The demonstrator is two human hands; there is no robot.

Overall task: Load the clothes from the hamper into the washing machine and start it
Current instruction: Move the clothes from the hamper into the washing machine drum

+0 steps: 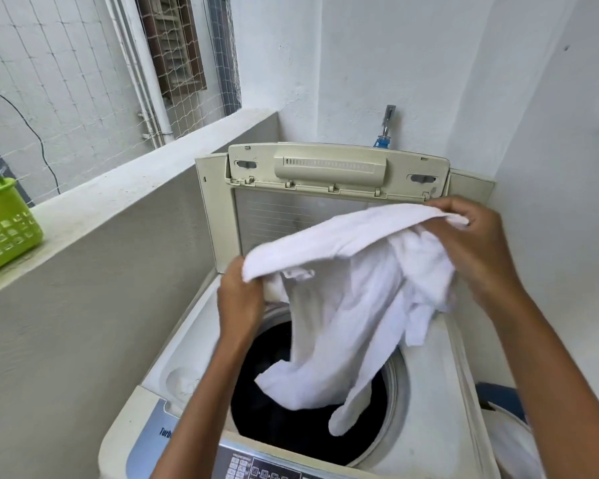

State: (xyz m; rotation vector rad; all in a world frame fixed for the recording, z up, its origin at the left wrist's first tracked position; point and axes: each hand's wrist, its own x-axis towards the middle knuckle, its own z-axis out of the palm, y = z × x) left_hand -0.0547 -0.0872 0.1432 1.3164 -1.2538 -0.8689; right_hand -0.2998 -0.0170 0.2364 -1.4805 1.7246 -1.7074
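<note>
1. The left hand (240, 299) and the right hand (475, 247) both grip a white garment (346, 305) with curled fingers.
2. The garment hangs at frame centre, over the washing machine (426, 402) drum (lid up).

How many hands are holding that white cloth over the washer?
2. The left hand grips the white cloth at its left edge; the right hand pinches its upper right corner, over the washing machine's open drum.
</note>
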